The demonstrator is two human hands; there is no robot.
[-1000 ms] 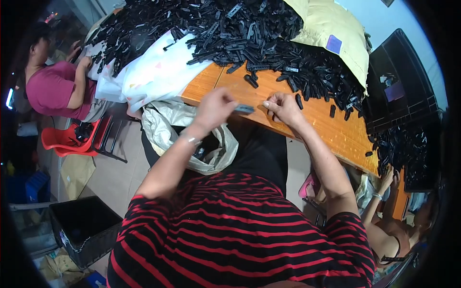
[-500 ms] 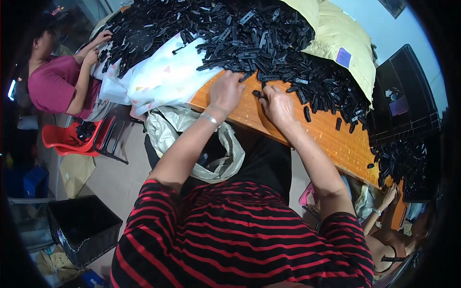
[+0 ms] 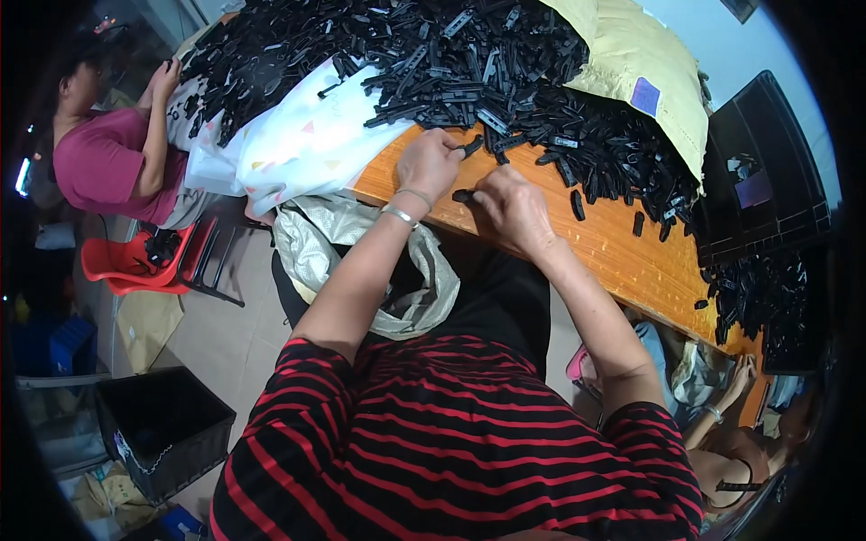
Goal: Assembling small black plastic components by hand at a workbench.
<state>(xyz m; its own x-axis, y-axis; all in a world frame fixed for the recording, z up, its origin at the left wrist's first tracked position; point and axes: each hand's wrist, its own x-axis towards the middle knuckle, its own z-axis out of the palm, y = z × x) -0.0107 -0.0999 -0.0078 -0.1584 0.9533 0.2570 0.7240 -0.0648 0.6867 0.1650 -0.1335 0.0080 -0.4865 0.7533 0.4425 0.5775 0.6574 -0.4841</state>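
My left hand (image 3: 429, 168) is closed at the fingertips on a small black plastic piece (image 3: 473, 146), close to the front of a heap of similar pieces (image 3: 451, 68). To its right, my right hand (image 3: 514, 206) bends over the wooden tabletop (image 3: 604, 239). Its fingers pinch another short dark piece (image 3: 463, 196) that juts out toward the left, near the table's front edge. The exact shape of both held pieces is partly covered by my fingers.
A white patterned sheet (image 3: 298, 135) hangs over the table's left part. An open woven sack (image 3: 433, 298) lies below the edge by my lap. Yellowish sacks (image 3: 622, 63) back the heap. Co-workers sit at left and lower right. A black crate (image 3: 162, 433) stands on the floor.
My left hand has lifted slightly back from the heap with a black piece now showing in its fingers. My right hand has shifted left and toward me with its piece.
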